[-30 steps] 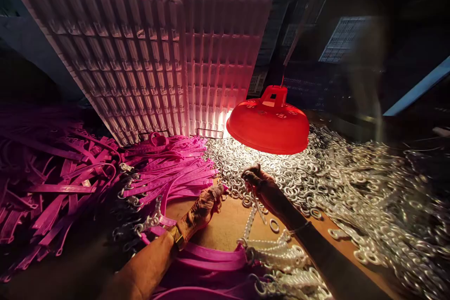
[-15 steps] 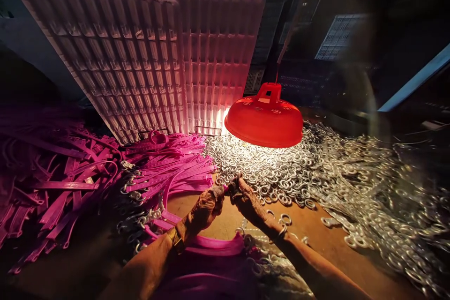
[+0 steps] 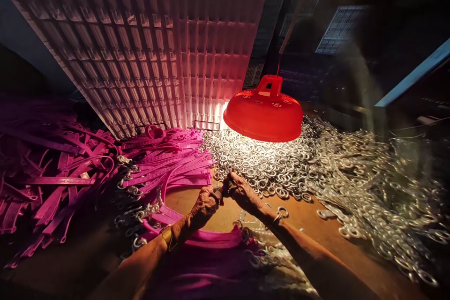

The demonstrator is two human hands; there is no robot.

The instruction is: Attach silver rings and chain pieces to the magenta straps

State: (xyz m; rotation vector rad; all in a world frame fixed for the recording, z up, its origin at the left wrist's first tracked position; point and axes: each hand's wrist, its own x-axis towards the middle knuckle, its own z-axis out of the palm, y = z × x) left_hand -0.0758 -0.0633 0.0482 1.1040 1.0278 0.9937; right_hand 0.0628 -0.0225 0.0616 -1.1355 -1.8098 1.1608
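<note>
My left hand (image 3: 206,202), with a gold-coloured band at the wrist, is closed, its fingertips meeting those of my right hand (image 3: 243,192) over the brown tabletop. Dark coverings show on the fingers of both hands. A pink piece, seemingly a strap end, showed between the fingertips a moment ago; now the fingers hide it. My right hand is pinched, and what it grips cannot be made out. Just beyond lies a heap of silvery rings (image 3: 270,164). Below the hands, pink straps (image 3: 218,238) curve across, with silvery rings near their ends.
A red lamp (image 3: 265,115) hangs low over the rings. Two ribbed translucent panels (image 3: 214,42) lean behind. More pink straps (image 3: 56,173) pile up at left. Chain-like silvery pieces (image 3: 383,206) spread to the right on the brown tabletop (image 3: 333,239).
The view has shifted slightly, so most things sit a little higher. Both hands stay together at the fingertips; the pink sliver between them has gone from sight.
</note>
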